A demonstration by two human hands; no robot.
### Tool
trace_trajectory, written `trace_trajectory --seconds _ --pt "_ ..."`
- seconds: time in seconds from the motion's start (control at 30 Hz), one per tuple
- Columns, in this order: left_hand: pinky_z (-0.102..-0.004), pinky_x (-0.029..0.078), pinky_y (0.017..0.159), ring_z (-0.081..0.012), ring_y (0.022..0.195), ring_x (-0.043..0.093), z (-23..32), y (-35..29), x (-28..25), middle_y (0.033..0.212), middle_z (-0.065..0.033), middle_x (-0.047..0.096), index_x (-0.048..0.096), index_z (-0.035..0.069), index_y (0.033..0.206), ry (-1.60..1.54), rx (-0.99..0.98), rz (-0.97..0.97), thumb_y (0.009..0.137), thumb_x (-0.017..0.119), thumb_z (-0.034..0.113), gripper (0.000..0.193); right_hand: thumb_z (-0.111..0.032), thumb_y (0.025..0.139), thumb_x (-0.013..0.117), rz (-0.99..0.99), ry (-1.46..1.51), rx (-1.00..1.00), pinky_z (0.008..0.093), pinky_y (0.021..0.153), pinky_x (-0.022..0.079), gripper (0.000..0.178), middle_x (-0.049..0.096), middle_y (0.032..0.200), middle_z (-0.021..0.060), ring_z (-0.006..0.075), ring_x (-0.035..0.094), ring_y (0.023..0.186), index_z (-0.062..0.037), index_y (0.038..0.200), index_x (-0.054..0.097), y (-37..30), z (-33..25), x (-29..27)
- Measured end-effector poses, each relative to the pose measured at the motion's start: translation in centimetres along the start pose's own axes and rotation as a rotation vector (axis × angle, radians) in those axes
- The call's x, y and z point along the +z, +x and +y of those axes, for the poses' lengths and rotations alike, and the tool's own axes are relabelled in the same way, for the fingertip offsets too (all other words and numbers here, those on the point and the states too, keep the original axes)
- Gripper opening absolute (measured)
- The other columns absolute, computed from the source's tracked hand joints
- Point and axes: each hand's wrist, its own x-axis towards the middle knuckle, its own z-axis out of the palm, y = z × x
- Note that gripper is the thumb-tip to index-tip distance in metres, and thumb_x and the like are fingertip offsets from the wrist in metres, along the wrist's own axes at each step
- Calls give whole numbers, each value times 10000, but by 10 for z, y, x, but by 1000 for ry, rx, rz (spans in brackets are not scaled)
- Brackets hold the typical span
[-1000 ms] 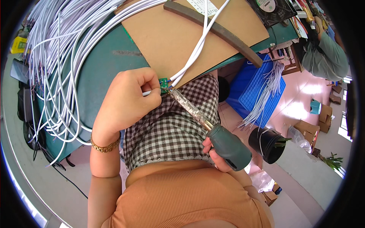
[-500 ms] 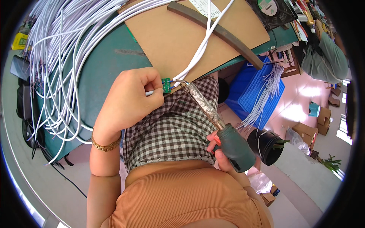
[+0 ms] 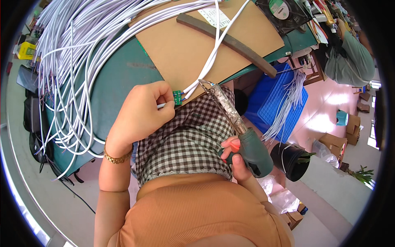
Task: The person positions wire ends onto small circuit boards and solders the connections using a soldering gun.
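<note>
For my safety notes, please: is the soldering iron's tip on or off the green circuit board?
Off: the iron's tip shows right of the green board, apart from it.

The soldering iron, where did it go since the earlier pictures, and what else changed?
The soldering iron swung its tip away from the green circuit board, up and right in the picture. Nothing was let go. The right hand still holds the iron, and the left hand stays at the board.

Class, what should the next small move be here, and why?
Probably draw the soldering iron away with the right hand: its bent tip is off the green board in the left hand but looks close to the white cables.
</note>
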Motion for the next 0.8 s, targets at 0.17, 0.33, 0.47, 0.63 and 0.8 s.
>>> trace_trajectory --seconds 0.17,0.33,0.47,0.63,0.8 --pt "-256 414 576 -115 596 485 8 -14 5 649 -73 553 561 -39 762 -11 21 68 754 615 8 72 -217 903 549 21 13 -40 297 637 483 338 558 1060 171 146 558 680 -30 1183 517 4 -2 1" --pt "-304 437 539 -225 563 562 13 -36 10 656 -138 581 563 -12 832 375 171 269 756 693 51 163 -269 895 563 57 2 -2 278 619 472 340 566 1040 170 146 566 687 -43 1147 528 4 -9 -2" --pt "-301 440 506 -237 543 582 9 -45 15 636 -116 586 558 8 857 400 231 304 750 703 43 184 -275 894 536 103 -33 -49 267 613 475 377 564 992 215 142 558 646 4 1138 469 5 -9 -4" --pt "-303 418 419 -234 455 551 -3 -52 22 627 -85 581 566 13 897 445 604 565 759 700 45 195 -331 896 534 156 -78 -143 273 613 485 420 574 970 224 147 560 632 0 1143 457 12 -6 -4" --pt "-336 445 467 -264 497 573 5 -51 23 650 -99 610 606 25 964 157 306 424 786 691 95 209 -389 922 491 152 103 -295 320 675 502 438 599 888 218 185 562 605 -9 1135 442 36 -3 13"
